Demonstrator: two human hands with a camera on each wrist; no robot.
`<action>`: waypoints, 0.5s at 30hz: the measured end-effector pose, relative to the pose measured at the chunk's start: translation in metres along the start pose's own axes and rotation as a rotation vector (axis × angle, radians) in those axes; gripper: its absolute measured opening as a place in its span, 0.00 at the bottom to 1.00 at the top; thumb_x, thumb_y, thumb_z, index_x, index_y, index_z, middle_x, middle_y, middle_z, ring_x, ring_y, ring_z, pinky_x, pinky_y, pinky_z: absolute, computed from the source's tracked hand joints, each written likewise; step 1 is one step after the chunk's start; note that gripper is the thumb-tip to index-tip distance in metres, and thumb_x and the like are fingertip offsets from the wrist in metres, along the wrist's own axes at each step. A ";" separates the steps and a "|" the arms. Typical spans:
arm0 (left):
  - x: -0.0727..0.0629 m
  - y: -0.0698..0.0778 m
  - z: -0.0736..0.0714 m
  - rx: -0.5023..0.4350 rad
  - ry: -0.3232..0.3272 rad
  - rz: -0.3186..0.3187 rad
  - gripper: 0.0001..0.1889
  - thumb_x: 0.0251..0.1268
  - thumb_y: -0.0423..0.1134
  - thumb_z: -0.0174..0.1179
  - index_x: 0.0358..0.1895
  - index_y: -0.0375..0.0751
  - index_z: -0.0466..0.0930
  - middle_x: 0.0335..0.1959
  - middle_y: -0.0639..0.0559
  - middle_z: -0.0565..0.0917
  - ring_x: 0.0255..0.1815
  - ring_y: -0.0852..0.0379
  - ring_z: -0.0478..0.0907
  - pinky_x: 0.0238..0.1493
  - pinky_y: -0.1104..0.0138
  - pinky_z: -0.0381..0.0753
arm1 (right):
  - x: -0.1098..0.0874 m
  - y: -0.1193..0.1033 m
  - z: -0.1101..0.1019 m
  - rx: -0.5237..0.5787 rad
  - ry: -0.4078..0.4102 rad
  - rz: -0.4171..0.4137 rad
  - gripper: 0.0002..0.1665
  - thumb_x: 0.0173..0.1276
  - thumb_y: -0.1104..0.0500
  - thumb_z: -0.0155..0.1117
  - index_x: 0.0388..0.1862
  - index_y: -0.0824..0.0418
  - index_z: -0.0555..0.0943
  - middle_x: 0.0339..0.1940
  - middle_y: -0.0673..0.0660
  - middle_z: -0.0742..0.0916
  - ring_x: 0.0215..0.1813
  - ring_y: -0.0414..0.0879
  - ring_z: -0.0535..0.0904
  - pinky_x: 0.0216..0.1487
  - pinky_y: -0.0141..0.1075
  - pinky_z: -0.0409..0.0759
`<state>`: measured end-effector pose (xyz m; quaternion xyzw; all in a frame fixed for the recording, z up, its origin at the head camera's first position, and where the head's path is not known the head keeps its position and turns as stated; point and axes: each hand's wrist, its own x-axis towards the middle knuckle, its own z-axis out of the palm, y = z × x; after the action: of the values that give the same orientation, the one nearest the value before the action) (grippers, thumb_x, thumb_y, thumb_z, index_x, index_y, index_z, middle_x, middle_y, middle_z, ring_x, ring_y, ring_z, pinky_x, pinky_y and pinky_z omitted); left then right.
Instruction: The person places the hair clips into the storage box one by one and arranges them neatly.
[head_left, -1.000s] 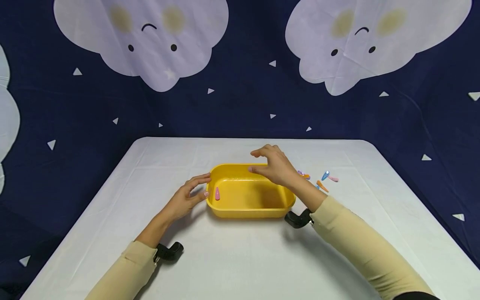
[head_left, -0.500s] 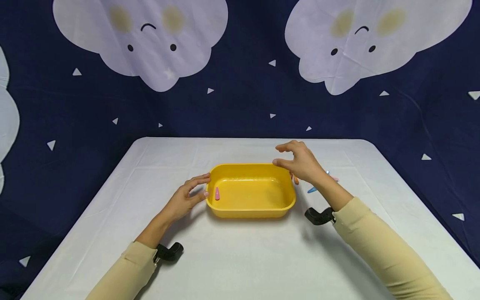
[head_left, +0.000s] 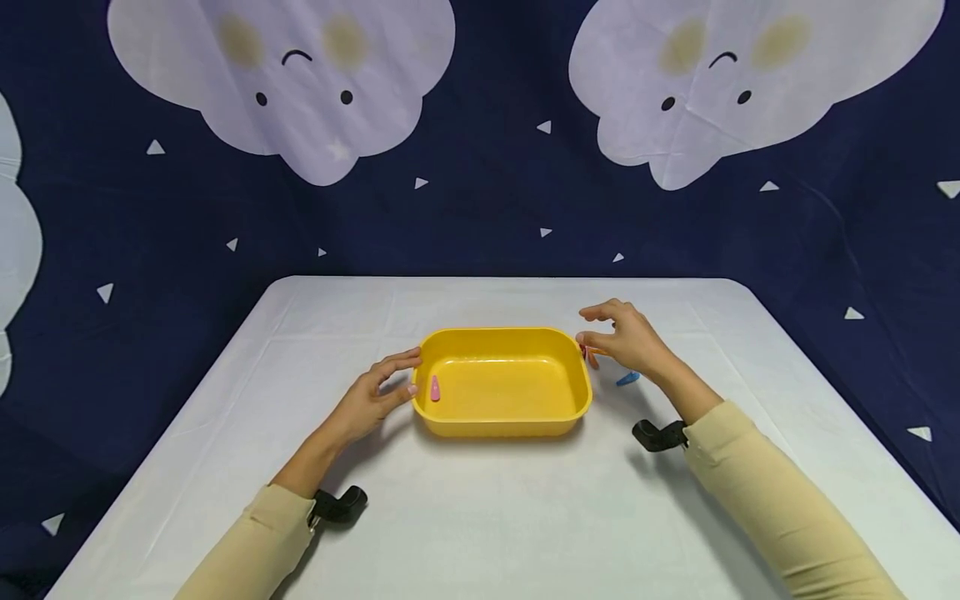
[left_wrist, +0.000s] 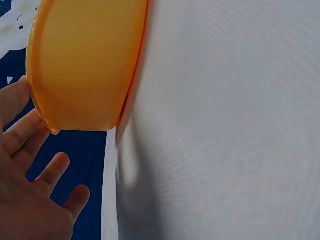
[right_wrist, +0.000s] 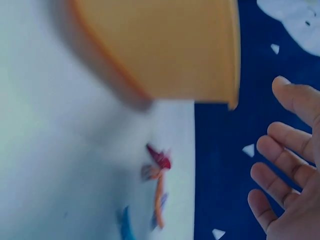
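Note:
A yellow plastic tub [head_left: 502, 428] stands mid-table with a pink snap hair clip [head_left: 435, 388] inside, near its left end. My left hand [head_left: 369, 398] touches the tub's left rim with thumb and fingertips, fingers fairly straight. Just beyond the tub's right end, my right hand [head_left: 632, 340] hovers with thumb and fingers apart, holding nothing. Below it on the table lie loose hair clips, partly hidden by the hand in the head view. The right wrist view shows a red clip [right_wrist: 161, 159], an orange clip [right_wrist: 159, 200] and a blue clip [right_wrist: 126, 225], slightly blurred.
A white cloth covers the table [head_left: 480, 517]. Behind it hangs a dark blue curtain [head_left: 480, 225] with clouds and small triangles. A black wrist mount [head_left: 340, 505] sticks out from the left cuff, and another black mount [head_left: 658, 436] from the right.
The right hand has moved right from above the tub, past its right rim, then lowered a little over the clips. The left hand and tub stay in place.

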<state>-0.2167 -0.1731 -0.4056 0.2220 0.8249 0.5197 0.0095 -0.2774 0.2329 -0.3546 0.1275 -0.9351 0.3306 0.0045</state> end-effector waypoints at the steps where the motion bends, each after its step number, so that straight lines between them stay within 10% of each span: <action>1: 0.000 0.000 0.000 -0.003 0.000 -0.001 0.24 0.66 0.40 0.58 0.63 0.37 0.71 0.72 0.49 0.65 0.76 0.45 0.53 0.74 0.44 0.51 | 0.000 0.003 0.000 0.006 -0.006 -0.003 0.32 0.62 0.44 0.65 0.62 0.56 0.74 0.59 0.57 0.78 0.63 0.56 0.67 0.64 0.54 0.67; 15: 0.000 -0.002 0.000 -0.006 0.004 0.025 0.24 0.65 0.38 0.59 0.62 0.34 0.70 0.71 0.46 0.65 0.75 0.42 0.54 0.73 0.41 0.50 | 0.002 0.037 0.007 -0.024 -0.078 0.020 0.35 0.62 0.45 0.65 0.65 0.59 0.72 0.66 0.62 0.74 0.69 0.62 0.60 0.67 0.64 0.58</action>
<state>-0.2171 -0.1739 -0.4069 0.2314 0.8205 0.5226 0.0019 -0.2873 0.2560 -0.3827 0.1310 -0.9397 0.3141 -0.0336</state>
